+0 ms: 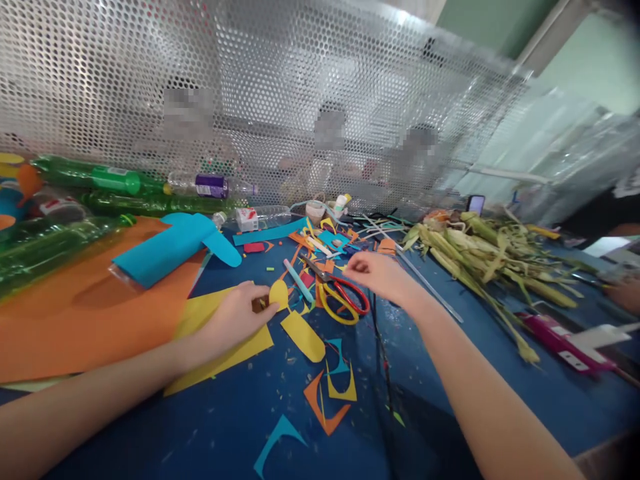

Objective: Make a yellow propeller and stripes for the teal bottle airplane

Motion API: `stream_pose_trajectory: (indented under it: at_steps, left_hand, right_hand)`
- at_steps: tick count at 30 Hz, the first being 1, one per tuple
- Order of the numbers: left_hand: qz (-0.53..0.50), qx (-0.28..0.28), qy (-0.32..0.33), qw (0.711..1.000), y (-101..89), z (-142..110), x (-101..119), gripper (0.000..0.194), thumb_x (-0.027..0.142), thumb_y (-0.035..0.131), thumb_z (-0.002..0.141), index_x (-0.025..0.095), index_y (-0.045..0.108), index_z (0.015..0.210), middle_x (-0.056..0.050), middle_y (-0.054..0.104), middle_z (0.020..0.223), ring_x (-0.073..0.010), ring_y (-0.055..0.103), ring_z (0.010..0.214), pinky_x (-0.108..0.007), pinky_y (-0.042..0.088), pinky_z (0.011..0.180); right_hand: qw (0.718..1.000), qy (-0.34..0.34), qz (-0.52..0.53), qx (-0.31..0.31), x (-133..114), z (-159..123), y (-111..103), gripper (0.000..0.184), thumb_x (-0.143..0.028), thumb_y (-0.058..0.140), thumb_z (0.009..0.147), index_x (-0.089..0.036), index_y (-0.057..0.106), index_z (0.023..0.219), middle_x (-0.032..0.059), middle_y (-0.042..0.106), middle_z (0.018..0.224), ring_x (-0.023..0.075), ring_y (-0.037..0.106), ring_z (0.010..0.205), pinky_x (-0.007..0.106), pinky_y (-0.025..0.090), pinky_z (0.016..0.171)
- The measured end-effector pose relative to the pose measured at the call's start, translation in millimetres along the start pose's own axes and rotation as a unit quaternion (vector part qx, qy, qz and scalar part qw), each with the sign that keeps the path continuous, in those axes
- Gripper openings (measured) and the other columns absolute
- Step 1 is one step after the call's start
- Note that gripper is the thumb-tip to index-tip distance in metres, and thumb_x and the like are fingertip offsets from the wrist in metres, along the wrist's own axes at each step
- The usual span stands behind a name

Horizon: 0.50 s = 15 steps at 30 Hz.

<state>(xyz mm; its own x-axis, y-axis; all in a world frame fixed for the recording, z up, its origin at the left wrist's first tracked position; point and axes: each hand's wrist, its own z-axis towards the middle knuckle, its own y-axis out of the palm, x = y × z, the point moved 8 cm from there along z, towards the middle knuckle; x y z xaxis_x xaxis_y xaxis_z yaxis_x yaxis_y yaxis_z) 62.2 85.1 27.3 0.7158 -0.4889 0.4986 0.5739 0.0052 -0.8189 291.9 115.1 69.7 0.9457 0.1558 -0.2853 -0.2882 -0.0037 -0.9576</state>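
Observation:
My left hand (245,310) pinches a small rounded yellow paper piece (279,293) between thumb and fingers. Under that hand lies a larger yellow paper sheet (220,353). My right hand (375,272) hovers just beyond the scissors, its fingers curled together; whatever they may hold is hidden. The scissors (343,300), with one red and one yellow handle, lie on the blue table with their blades pointing away to the left. A yellow paper strip with a rounded end (304,335) and a light blue pen-like stick (299,280) lie between my hands.
Blue, orange and yellow paper scraps (327,407) litter the table (200,440). At left, a blue paper-wrapped bottle (163,253) rests on orange paper (100,320), near green plastic bottles (60,253). Dried husks (480,253) and a pink power strip (565,343) lie right. Several people sit behind perforated sheeting (280,73).

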Motion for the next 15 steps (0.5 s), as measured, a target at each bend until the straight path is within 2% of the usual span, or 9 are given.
stream_pose_trajectory:
  at_steps: [1,2,4,6,10,15]
  left_hand:
    - [0.000,0.001,-0.002,1.000,0.1,0.1,-0.4,0.032,0.035,0.046,0.082,0.020,0.036,0.055,0.002,0.043,0.055,-0.0159,0.047,0.060,-0.025,0.032,0.051]
    - [0.000,0.002,-0.002,1.000,0.1,0.3,-0.6,0.032,0.034,0.046,0.082,0.020,0.035,0.056,0.001,0.043,0.055,-0.0157,0.047,0.059,-0.025,0.032,0.051]
    - [0.007,0.002,0.000,1.000,0.5,0.8,-0.7,0.032,0.034,0.044,0.083,0.020,0.034,0.055,0.001,0.042,0.056,-0.0155,0.047,0.058,-0.025,0.032,0.052]
    - [0.020,0.002,0.000,1.000,1.1,1.3,-1.7,0.032,0.035,0.043,0.083,0.020,0.035,0.055,0.001,0.042,0.056,-0.0153,0.046,0.058,-0.025,0.032,0.052]
    - [0.038,0.007,-0.007,0.999,2.0,1.3,-4.9,0.031,0.035,0.042,0.083,0.020,0.037,0.056,0.001,0.043,0.059,-0.0142,0.047,0.056,-0.025,0.032,0.053]
    - [0.034,0.015,-0.006,0.999,0.7,0.8,-5.1,0.031,0.034,0.042,0.083,0.020,0.037,0.056,0.001,0.044,0.058,-0.0150,0.048,0.057,-0.025,0.032,0.052]
  right_hand:
    - [0.995,0.028,-0.061,0.070,15.2,4.6,-9.6,0.014,-0.030,0.053,0.081,-0.018,0.059,0.086,0.0042,0.066,0.083,0.0152,0.060,0.075,0.024,0.044,0.068]
    - [0.990,0.053,-0.088,0.101,29.4,8.5,-12.1,0.015,-0.025,0.053,0.081,-0.016,0.059,0.091,0.0076,0.065,0.089,0.0180,0.060,0.082,0.027,0.043,0.073]
    - [0.981,0.079,-0.122,0.130,50.7,14.8,-8.7,0.019,-0.020,0.051,0.081,-0.011,0.058,0.097,0.0142,0.063,0.095,0.0231,0.058,0.090,0.032,0.041,0.079]
    - [0.974,0.086,-0.150,0.143,62.7,18.9,-1.4,0.025,-0.023,0.053,0.081,-0.008,0.058,0.100,0.0184,0.061,0.099,0.0278,0.055,0.095,0.036,0.039,0.082]
    - [0.967,0.068,-0.189,0.156,67.1,23.3,13.7,0.034,-0.030,0.053,0.081,-0.007,0.057,0.105,0.0201,0.059,0.102,0.0316,0.048,0.103,0.040,0.034,0.088]
    - [0.964,0.048,-0.195,0.172,66.0,26.7,17.9,0.025,-0.024,0.047,0.083,-0.009,0.058,0.099,0.0191,0.060,0.096,0.0308,0.048,0.100,0.041,0.031,0.090]
